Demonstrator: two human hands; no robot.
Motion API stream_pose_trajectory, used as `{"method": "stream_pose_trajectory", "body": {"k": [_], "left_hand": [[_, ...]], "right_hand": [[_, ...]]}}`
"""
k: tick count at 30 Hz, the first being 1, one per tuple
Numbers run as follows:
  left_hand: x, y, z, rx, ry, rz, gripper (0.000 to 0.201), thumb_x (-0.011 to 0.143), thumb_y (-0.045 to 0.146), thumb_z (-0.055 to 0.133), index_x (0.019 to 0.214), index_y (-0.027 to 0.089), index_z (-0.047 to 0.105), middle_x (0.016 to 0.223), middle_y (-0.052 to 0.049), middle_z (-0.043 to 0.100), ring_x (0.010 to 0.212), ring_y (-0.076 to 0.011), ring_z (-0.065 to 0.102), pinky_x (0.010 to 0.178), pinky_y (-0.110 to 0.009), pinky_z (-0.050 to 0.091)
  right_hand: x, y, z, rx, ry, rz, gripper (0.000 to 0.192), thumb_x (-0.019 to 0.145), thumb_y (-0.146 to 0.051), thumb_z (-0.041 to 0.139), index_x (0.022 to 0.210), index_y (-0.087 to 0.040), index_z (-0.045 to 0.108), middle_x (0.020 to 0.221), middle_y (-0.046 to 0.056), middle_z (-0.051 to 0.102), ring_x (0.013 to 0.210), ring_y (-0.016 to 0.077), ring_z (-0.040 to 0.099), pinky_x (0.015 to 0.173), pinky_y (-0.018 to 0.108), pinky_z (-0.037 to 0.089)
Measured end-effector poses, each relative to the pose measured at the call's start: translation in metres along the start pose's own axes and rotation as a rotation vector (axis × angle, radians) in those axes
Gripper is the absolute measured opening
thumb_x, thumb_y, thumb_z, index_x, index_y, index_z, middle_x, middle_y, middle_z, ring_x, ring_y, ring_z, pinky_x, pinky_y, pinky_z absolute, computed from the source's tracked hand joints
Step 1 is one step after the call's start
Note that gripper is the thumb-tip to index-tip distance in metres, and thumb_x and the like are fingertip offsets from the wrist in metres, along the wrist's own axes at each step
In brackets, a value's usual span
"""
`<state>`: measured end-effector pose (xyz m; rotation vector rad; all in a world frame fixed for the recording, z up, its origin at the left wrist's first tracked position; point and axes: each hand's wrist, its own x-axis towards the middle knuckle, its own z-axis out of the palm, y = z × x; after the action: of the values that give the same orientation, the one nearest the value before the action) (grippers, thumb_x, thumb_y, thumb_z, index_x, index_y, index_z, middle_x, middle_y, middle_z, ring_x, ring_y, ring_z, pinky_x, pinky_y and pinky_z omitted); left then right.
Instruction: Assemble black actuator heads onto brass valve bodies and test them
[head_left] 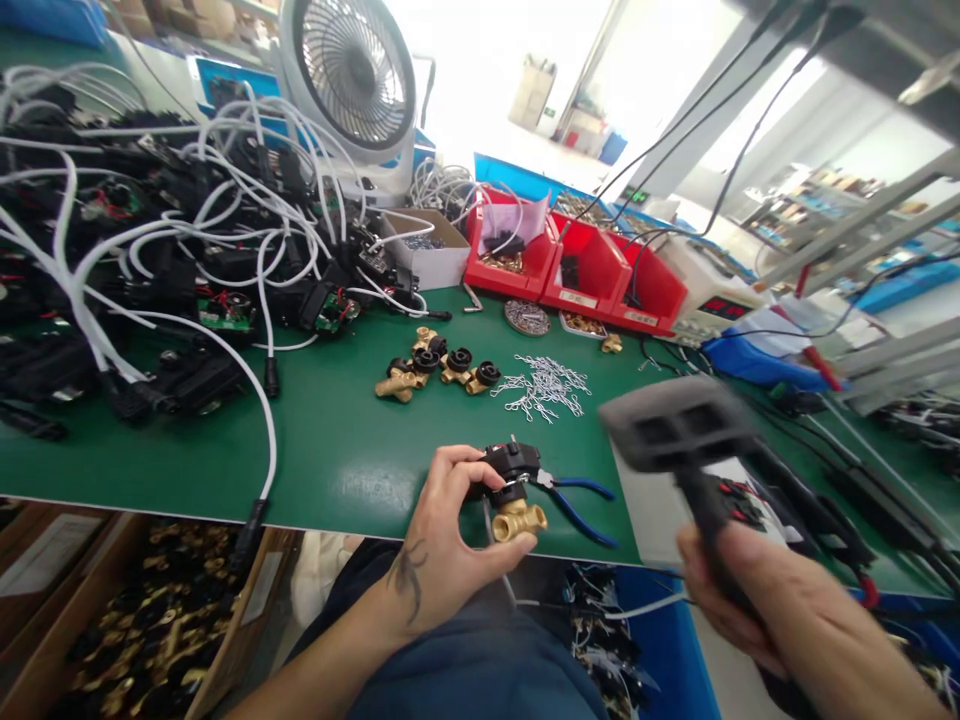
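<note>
Clutter crowds your green counter (337, 460), and the white cable (268, 430) hanging over its near edge at left could snag your arm. Your right hand (772, 580) grips a dark hammer-shaped tool (667, 405), blurred, at near right; a careless swing could catch your other fingers. Your left hand (450, 530) is wrapped around the black-and-brass assembly (517, 520), at the near edge in the middle; if that hold slackened, it might drop into your lap. The blue-handled pliers (574, 515) lie just right of it, where a bump could push them off, and a stray sweep might scatter the silver clips (544, 385) farther back. Counting down in size, you have a heap of cables at left too tangled to number, one fan (356, 75) at far left, three red bins (510, 284) at the far side, one tool, one assembly, one pair of pliers, roughly five overlapping brass fittings (454, 375), one lone fitting (611, 344) to the right, and clips too jumbled to count.
</note>
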<state>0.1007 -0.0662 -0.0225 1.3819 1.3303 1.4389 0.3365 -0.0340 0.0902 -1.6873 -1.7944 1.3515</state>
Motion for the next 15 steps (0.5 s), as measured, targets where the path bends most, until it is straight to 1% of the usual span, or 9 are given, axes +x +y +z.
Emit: {"method": "stream_pose_trajectory", "body": {"k": [2,3,4,7,8,9,12,13,15], "left_hand": [[0.001,0.001,0.000,0.004,0.003,0.011,0.034,0.073,0.021,0.077,0.100,0.023,0.057,0.118,-0.006,0.048,0.119,-0.0228,0.051,0.101,-0.039,0.046],[0.001,0.001,0.000,0.006,0.006,0.016,0.034,0.073,0.021,0.077,0.100,0.022,0.057,0.118,-0.006,0.048,0.118,-0.0228,0.051,0.100,-0.038,0.047],[0.001,0.001,0.000,0.008,0.013,0.016,0.033,0.073,0.021,0.077,0.099,0.022,0.057,0.117,-0.006,0.048,0.118,-0.0227,0.051,0.100,-0.038,0.047],[0.003,0.001,0.000,0.002,0.033,-0.007,0.032,0.073,0.022,0.076,0.098,0.022,0.056,0.115,-0.005,0.049,0.113,-0.0218,0.054,0.094,-0.035,0.050],[0.003,0.001,0.001,-0.003,0.038,-0.014,0.032,0.073,0.022,0.076,0.098,0.022,0.056,0.114,-0.005,0.050,0.112,-0.0215,0.055,0.092,-0.034,0.051],[0.003,0.001,0.001,-0.009,0.045,-0.016,0.033,0.073,0.023,0.076,0.098,0.022,0.055,0.114,-0.005,0.050,0.112,-0.0214,0.055,0.091,-0.034,0.052],[0.002,0.001,0.003,-0.013,0.057,-0.001,0.045,0.073,0.024,0.077,0.110,0.023,0.052,0.118,-0.005,0.050,0.113,-0.0215,0.056,0.091,-0.035,0.054],[0.002,0.001,0.003,-0.011,0.049,0.001,0.052,0.073,0.024,0.077,0.117,0.024,0.051,0.121,-0.005,0.050,0.114,-0.0215,0.056,0.092,-0.035,0.054],[0.001,0.000,0.003,-0.003,0.022,-0.001,0.063,0.074,0.025,0.077,0.130,0.025,0.046,0.125,-0.006,0.048,0.116,-0.0213,0.055,0.094,-0.036,0.054]], "right_hand": [[-0.002,0.001,-0.001,0.125,0.207,-0.129,0.061,0.091,-0.076,0.036,0.069,-0.021,0.050,0.047,-0.004,0.032,0.040,0.0080,0.025,0.036,0.021,0.024],[-0.002,0.001,0.002,0.150,0.239,-0.167,0.061,0.092,-0.076,0.034,0.069,-0.021,0.049,0.046,-0.004,0.032,0.039,0.0084,0.026,0.036,0.021,0.025],[-0.001,0.002,0.005,0.129,0.211,-0.168,0.061,0.091,-0.076,0.037,0.069,-0.021,0.049,0.046,-0.004,0.032,0.040,0.0085,0.027,0.036,0.021,0.025],[0.004,0.003,0.013,-0.082,-0.093,-0.046,0.059,0.085,-0.075,0.052,0.067,-0.019,0.051,0.051,-0.003,0.037,0.043,0.0076,0.030,0.036,0.019,0.021],[0.005,0.003,0.013,-0.120,-0.147,-0.016,0.059,0.085,-0.074,0.054,0.067,-0.019,0.052,0.052,-0.002,0.037,0.044,0.0073,0.030,0.036,0.019,0.020],[0.005,0.003,0.012,-0.107,-0.139,-0.012,0.059,0.085,-0.075,0.053,0.068,-0.019,0.053,0.052,-0.002,0.037,0.043,0.0072,0.030,0.035,0.019,0.020],[0.005,0.002,0.005,0.106,0.096,-0.113,0.061,0.089,-0.077,0.040,0.069,-0.021,0.051,0.047,-0.004,0.033,0.039,0.0075,0.025,0.034,0.019,0.023],[0.005,0.003,0.005,0.157,0.127,-0.125,0.062,0.089,-0.078,0.038,0.069,-0.021,0.051,0.046,-0.004,0.033,0.038,0.0075,0.025,0.035,0.020,0.024],[0.007,0.004,0.009,0.160,0.006,-0.045,0.063,0.085,-0.081,0.043,0.066,-0.021,0.048,0.044,-0.005,0.031,0.037,0.0070,0.024,0.034,0.020,0.023]]}}
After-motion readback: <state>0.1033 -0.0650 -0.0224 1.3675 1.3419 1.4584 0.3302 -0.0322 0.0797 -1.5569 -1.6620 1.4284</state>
